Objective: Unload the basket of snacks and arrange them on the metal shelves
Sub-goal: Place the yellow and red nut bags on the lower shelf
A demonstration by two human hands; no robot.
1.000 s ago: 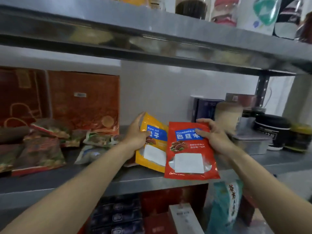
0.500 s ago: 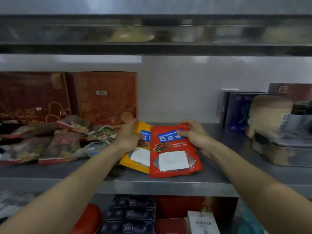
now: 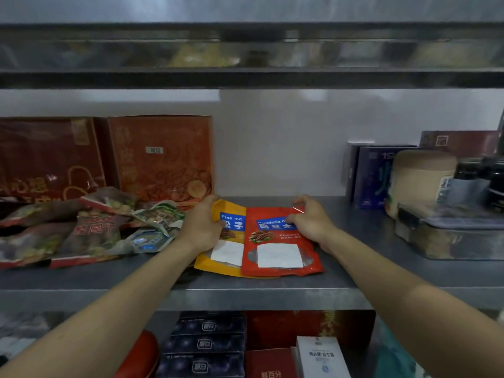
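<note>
A yellow pine nut pouch (image 3: 230,242) lies on the middle metal shelf (image 3: 245,294), partly under a red macadamia pouch (image 3: 281,246) that overlaps its right side. My left hand (image 3: 200,226) grips the yellow pouch at its top left corner. The red pouch's top right corner is pinched by my right hand (image 3: 311,221). Both pouches lie nearly flat near the shelf's front edge. The basket is out of view.
A pile of snack bags (image 3: 90,230) lies left of the pouches, with two red gift boxes (image 3: 161,159) behind. At the right stand dark boxes (image 3: 373,175), a beige jar (image 3: 420,178) and a lidded container (image 3: 450,233). Another shelf (image 3: 245,77) hangs close overhead; boxes fill the level below.
Both hands carried the two pouches forward onto the shelf and lowered them from tilted to nearly flat. The view swung from the right to face the shelf squarely.
</note>
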